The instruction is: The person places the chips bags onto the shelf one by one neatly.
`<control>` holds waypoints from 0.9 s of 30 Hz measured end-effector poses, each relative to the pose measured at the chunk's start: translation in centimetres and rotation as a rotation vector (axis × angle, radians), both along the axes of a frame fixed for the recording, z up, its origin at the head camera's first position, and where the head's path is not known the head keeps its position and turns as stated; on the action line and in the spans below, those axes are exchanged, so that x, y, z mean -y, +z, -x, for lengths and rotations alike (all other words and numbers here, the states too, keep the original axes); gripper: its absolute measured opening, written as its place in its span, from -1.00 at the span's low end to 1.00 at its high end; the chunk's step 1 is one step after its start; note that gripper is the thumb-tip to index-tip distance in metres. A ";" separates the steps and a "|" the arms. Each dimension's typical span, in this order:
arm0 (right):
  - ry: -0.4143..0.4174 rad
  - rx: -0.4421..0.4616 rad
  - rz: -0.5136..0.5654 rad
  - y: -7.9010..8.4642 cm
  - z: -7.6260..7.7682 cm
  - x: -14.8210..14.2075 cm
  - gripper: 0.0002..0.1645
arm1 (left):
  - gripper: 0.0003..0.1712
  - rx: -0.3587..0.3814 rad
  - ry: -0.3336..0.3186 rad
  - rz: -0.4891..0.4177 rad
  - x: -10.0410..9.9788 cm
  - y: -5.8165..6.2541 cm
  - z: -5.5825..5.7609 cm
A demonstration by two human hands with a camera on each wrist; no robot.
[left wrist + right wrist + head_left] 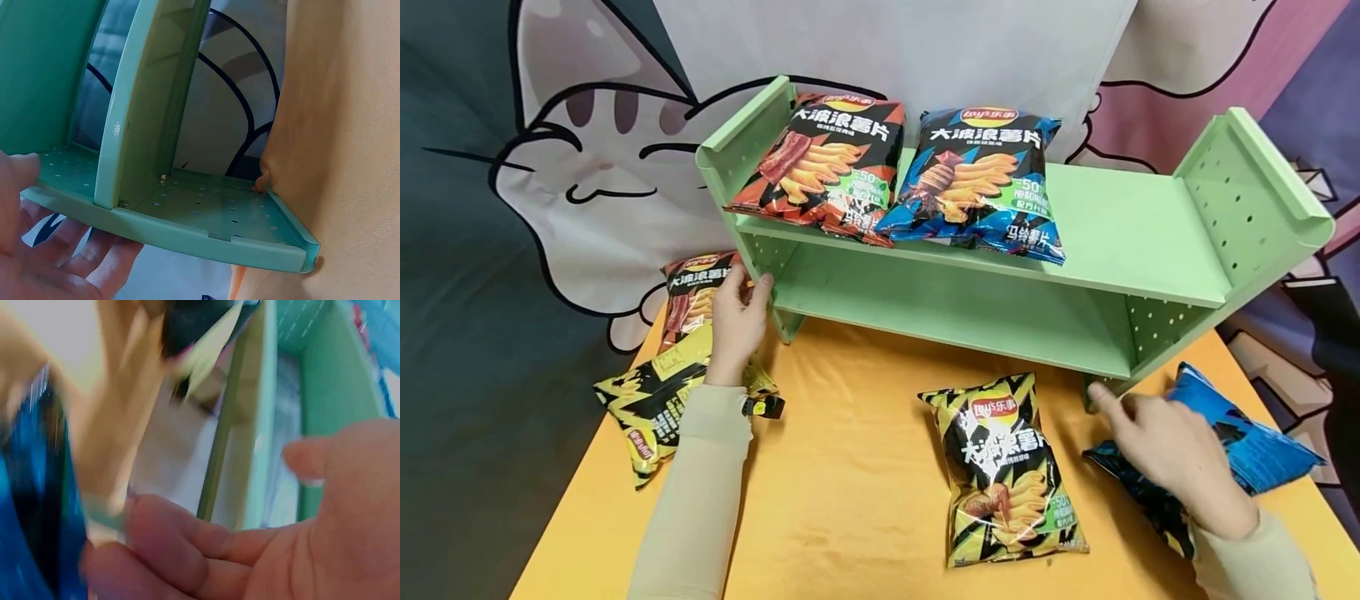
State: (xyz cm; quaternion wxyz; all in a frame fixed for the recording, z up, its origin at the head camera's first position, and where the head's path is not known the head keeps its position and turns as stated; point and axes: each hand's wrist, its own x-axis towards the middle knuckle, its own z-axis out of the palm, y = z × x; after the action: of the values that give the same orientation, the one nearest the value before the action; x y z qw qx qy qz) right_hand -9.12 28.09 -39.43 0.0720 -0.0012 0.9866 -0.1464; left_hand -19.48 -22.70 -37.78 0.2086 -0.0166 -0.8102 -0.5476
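Note:
A green two-tier shelf (955,312) stands at the back of the table. My left hand (740,321) holds its left side panel, and in the left wrist view the thumb is on one side of that panel (206,244) and the fingers on the other. My right hand (1176,450), blurred in its wrist view, is near the shelf's right foot and above a blue chip bag (1262,450); its thumb and fingers are apart with nothing between them. A red chip bag (827,158) and another blue chip bag (981,175) lean on the top tier.
On the orange table (842,500), a yellow chip bag (1007,475) lies in front of the shelf. Left of the shelf are another yellow bag (655,408) and a red bag (688,292). A printed cloth (602,200) hangs behind.

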 end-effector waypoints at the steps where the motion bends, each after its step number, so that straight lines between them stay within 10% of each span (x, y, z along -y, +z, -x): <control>1: 0.027 0.020 0.001 -0.1 -0.6 0.6 -0.13 | -0.64 0.003 -0.002 -0.001 0.1 0.0 0.0; 14: 0.021 0.187 0.048 -3.9 -4.5 7.0 0.62 | -0.64 -0.015 -0.025 -0.021 0.4 -0.5 0.2; 27: 0.075 0.113 0.086 -5.7 -4.6 8.2 0.30 | -0.66 -0.049 0.007 -0.021 0.1 -0.7 0.3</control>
State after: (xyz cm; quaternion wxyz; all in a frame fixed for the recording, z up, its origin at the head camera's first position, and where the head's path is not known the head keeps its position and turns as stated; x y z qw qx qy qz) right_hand -4.57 19.92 -45.16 0.1327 -0.0329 0.9730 -0.1859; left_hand -19.80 -22.77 -38.48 0.2302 -0.0251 -0.7991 -0.5547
